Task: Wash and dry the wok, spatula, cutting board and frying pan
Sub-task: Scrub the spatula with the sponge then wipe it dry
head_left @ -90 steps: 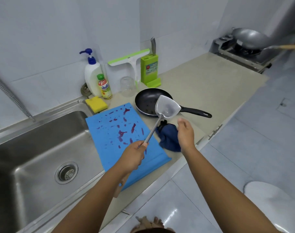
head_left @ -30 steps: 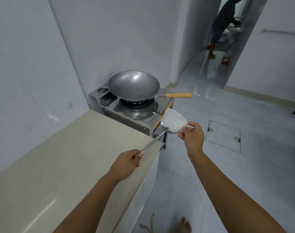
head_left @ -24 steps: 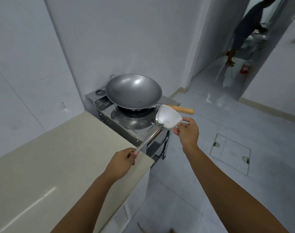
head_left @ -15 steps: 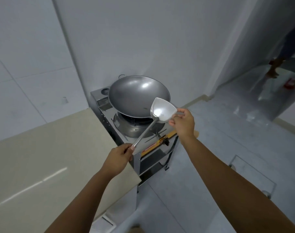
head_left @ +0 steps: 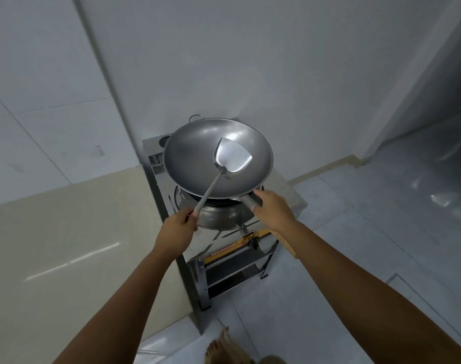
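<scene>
- We noted the left hand (head_left: 175,227) gripping the spatula (head_left: 230,158), blade inside the wok (head_left: 192,158).
- The right hand (head_left: 272,210) clasped the wok's handle; we advised a level lift.

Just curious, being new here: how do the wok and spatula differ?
The wok is a wide, dull-grey bowl; the spatula is slim with a small, brighter blade. The wok sits over the gas stove, right hand gripping its handle; the left hand holds the spatula, blade over the wok. Both are metal.
</scene>
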